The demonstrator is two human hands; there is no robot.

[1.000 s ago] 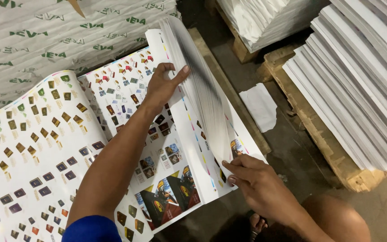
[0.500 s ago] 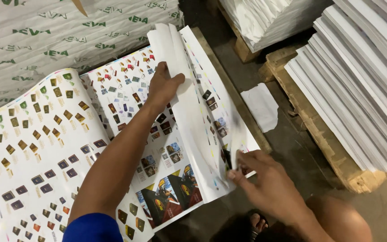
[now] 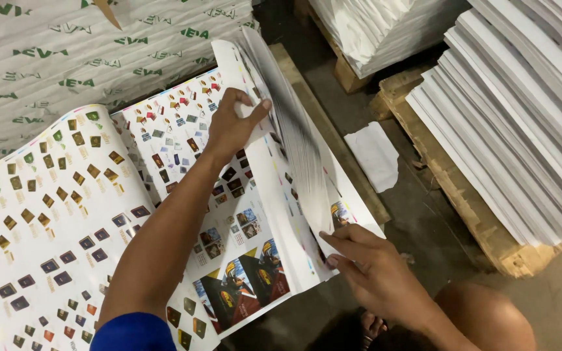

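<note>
A thick stack of large printed sheets (image 3: 183, 169) covered with small coloured pictures lies in front of me. My left hand (image 3: 232, 127) presses on the stack's far right part, thumb against a lifted bundle of sheets. That lifted bundle (image 3: 294, 130) curls up along the right edge, blurred as the sheets fan. My right hand (image 3: 372, 266) pinches the near corner of the bundle between thumb and fingers. Another pile of printed sheets (image 3: 40, 227) bulges up at the left.
Wrapped paper reams with green print (image 3: 66, 58) lie behind the stack. A wooden pallet (image 3: 456, 195) at the right carries tall piles of white sheets (image 3: 528, 110). More white sheets (image 3: 378, 26) sit at the top. A loose white scrap (image 3: 375, 156) lies on the dark floor.
The lifted bundle has fanned further, its sheets flipping over toward the right. My right hand slid slightly along the near corner; my left hand stayed pressed on the stack.
</note>
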